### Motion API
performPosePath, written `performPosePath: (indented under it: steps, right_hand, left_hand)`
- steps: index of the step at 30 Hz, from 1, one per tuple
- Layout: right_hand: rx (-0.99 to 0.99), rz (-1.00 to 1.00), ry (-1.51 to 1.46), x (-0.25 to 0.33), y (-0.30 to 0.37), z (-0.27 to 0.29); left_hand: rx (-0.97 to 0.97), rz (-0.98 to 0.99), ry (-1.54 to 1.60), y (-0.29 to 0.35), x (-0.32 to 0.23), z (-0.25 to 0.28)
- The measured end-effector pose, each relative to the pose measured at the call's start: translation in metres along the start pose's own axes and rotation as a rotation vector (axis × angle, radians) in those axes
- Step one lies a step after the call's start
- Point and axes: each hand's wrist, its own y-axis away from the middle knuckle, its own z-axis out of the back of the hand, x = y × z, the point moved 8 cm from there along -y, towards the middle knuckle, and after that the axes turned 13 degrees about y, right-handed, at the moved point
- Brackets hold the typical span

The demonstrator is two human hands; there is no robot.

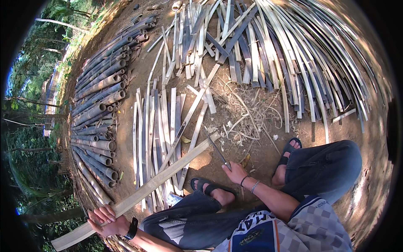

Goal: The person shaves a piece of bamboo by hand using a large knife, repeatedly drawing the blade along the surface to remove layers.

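The left hand point(107, 222), well left of the shavings pile point(245, 113), is loosely gripping a bamboo strip point(155, 181) slanting toward that pile; just below the pile, the right hand point(235, 173) is clasping a knife point(218, 152). The strip is looking light, stiff, possibly splintery-edged, favouring flat-face holds.

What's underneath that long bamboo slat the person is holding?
Below the long slat, other bamboo strips show on either side of it, lying on brown soil. The parts directly beneath it are covered, so anything hidden there can't be made out.
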Motion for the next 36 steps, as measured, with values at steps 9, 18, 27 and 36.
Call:
performPosePath:
  steps: [9,18,27,36]
  right_hand:
    - [-0.007,0.027,-0.105,-0.017,-0.017,-0.007]
    - [0.066,0.084,0.021,-0.002,-0.007,-0.012]
    - [0.001,0.036,-0.013,-0.009,-0.014,-0.003]
    - [0.010,-0.003,-0.011,-0.017,-0.018,-0.005]
  left_hand:
    - [0.017,0.024,-0.020,-0.002,0.004,0.001]
    - [0.005,0.012,-0.061,-0.001,0.000,0.006]
    - [0.009,0.005,-0.057,-0.003,0.001,0.005]
    - [-0.010,-0.004,-0.064,-0.002,0.002,0.003]
